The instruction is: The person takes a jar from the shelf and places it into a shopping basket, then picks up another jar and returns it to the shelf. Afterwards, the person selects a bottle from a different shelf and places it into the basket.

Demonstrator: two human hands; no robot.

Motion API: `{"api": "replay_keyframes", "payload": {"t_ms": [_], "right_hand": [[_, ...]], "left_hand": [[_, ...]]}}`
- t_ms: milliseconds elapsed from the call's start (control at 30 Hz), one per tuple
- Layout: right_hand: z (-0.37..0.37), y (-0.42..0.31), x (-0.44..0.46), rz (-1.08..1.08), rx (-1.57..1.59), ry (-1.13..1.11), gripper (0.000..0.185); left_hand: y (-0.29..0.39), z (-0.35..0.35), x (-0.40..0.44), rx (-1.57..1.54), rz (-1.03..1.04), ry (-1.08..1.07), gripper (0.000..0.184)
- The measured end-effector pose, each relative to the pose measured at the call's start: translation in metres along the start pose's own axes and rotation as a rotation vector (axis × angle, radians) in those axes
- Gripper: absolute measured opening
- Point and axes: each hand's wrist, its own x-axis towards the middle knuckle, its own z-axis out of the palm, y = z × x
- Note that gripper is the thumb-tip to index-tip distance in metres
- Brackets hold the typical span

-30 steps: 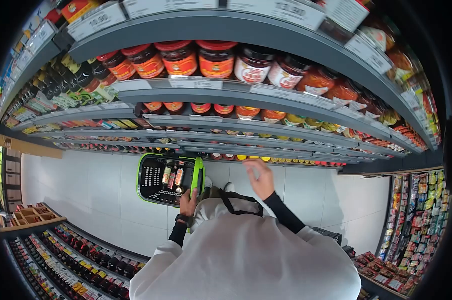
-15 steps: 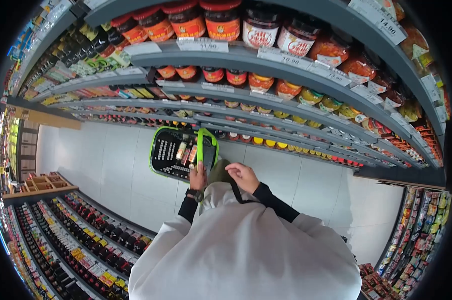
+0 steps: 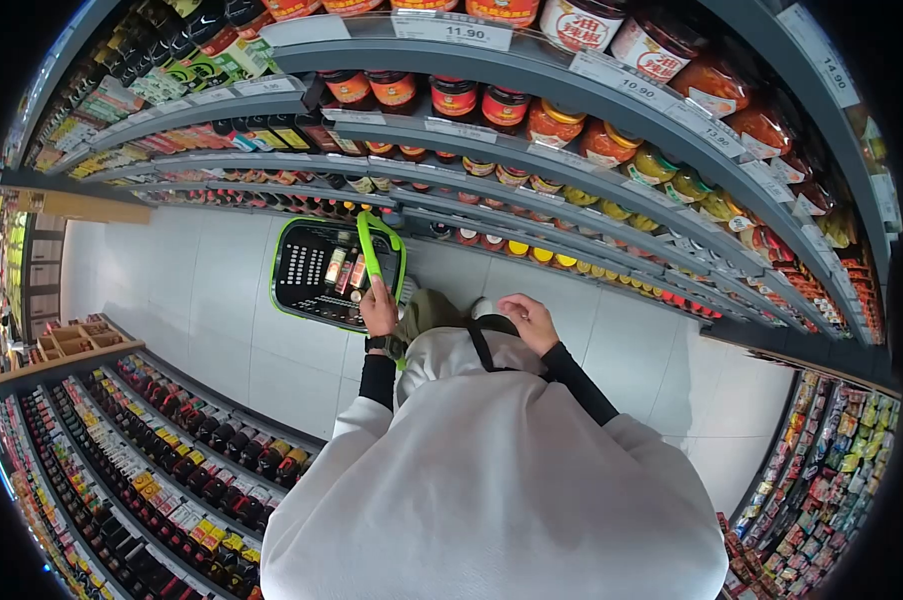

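Observation:
My left hand [image 3: 379, 309] is wrapped round the bright green handle [image 3: 368, 245] of a black shopping basket [image 3: 298, 300] with a green rim. The basket hangs in front of me on the left, close to the lowest shelves. Inside it lie a light-labelled bottle [image 3: 335, 265], a similar bottle [image 3: 359, 271] and a slim reddish item between them, too small to name. In front of my waist, on the right, my right hand [image 3: 532, 322] hovers with loosely bent fingers. Nothing shows in it, and it touches no shelf.
Ahead, curved-looking grey shelves [image 3: 532, 63] carry jars of chilli sauce [image 3: 455, 98], bottles and price tags. A low shelf of bottles [image 3: 197, 440] stands behind on the left, with a wooden divided rack [image 3: 72, 345]. Bagged goods [image 3: 822, 470] fill the right. Pale tiled floor [image 3: 612, 350] lies between.
The view has shifted with my body, bringing the shelves nearer. The basket and left hand appear further left; my right hand has moved slightly right, its fingers a little more curled.

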Motion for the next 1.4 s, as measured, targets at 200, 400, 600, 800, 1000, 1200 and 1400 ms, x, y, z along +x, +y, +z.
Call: {"api": "replay_keyframes", "payload": {"t_ms": [200,400,600,800,1000,1200,1400], "right_hand": [[0.029,-0.001,0.008,0.025,0.001,0.000,0.020],[0.081,-0.018,0.020,0.073,-0.053,0.004,0.019],[0.176,-0.037,0.060,0.126,-0.208,-0.064,0.018],[0.308,-0.068,0.092,0.064,-0.124,-0.164,0.017],[0.386,-0.094,0.098,0.047,-0.317,-0.178,0.015],[0.395,-0.096,0.144,0.049,-0.324,-0.123,0.019],[0.396,-0.081,0.219,-0.043,-0.386,0.015,0.024]], "left_hand": [[0.009,-0.040,0.034,0.028,0.026,0.044,0.049],[-0.013,-0.116,0.085,0.342,0.252,0.131,0.050],[-0.029,-0.221,0.125,0.871,0.355,0.042,0.054],[-0.007,-0.321,0.170,0.949,0.118,0.061,0.056],[0.023,-0.412,0.251,1.118,0.047,0.099,0.052],[-0.008,-0.478,0.280,1.207,-0.095,0.053,0.041],[0.023,-0.513,0.330,1.260,-0.285,0.191,0.034]]}}
